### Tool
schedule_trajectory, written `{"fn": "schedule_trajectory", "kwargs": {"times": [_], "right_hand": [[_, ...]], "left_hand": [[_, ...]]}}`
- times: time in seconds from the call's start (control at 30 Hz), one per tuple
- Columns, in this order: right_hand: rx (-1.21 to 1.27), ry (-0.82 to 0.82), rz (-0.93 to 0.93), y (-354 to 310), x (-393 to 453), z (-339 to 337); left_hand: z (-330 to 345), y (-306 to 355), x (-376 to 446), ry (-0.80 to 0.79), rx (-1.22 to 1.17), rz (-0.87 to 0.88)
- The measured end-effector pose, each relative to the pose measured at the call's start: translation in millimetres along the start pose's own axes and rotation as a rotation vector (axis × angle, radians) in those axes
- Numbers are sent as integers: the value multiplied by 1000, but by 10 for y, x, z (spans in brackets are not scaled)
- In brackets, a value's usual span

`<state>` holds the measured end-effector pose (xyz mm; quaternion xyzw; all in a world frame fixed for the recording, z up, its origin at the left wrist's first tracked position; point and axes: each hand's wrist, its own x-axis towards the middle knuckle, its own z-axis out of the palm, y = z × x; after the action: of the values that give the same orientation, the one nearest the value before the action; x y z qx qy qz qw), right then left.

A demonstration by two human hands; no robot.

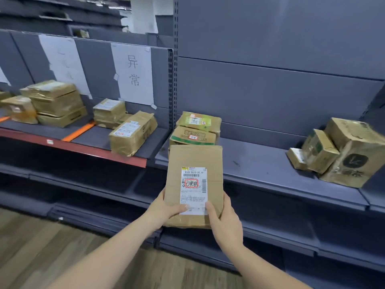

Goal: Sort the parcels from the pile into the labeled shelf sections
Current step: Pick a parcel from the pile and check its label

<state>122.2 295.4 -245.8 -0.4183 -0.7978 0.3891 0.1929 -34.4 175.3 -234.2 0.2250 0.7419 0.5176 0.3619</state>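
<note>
The left hand [166, 207] and the right hand [224, 223] grip the near end of a flat cardboard parcel [194, 184], thumbs on its white shipping label [193, 190], holding it in front of the grey shelf [260, 163]. Just beyond the parcel's far edge sit two stacked boxes [196, 131]. Further right lies a cluster of parcels [341, 153]. Up to the left, parcels [133, 132] rest below a paper sign [133, 74] on the red-edged shelf [83, 149]
</note>
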Motion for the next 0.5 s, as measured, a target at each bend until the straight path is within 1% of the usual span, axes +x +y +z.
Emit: {"fn": "schedule_trajectory", "kwargs": {"times": [0.2,0.37,0.5], "right_hand": [[12,-90,-63,-277,-109,320],[1,-119,-108,-581,-170,637],[-4,-139,-144,-917,-212,1017]], "left_hand": [[-411,-69,-245,115,-14,-38],[-770,-8,-482,139,-44,-17],[-1278,-141,-516,190,-71,-28]]}}
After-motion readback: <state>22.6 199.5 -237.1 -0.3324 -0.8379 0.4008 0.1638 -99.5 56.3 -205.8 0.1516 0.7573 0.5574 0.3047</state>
